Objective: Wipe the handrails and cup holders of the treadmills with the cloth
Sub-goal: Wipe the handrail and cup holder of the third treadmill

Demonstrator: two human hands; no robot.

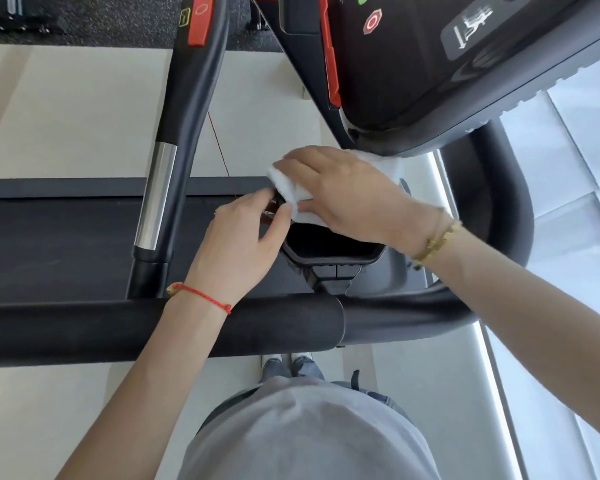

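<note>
A white cloth lies over the far rim of the black cup holder, below the treadmill console. My right hand lies flat on the cloth, pressing it down with straight fingers. Just left of it, my left hand pinches a small dark object at the cup holder's left rim, where a thin red cord ends. The thick black handrail crosses the view below both wrists. A second rail with a chrome grip section rises at the left.
The console with a red stop symbol overhangs at the top right. A curved black side rail wraps round on the right. The treadmill belt is at the left. Pale floor and white tiles surround the machine.
</note>
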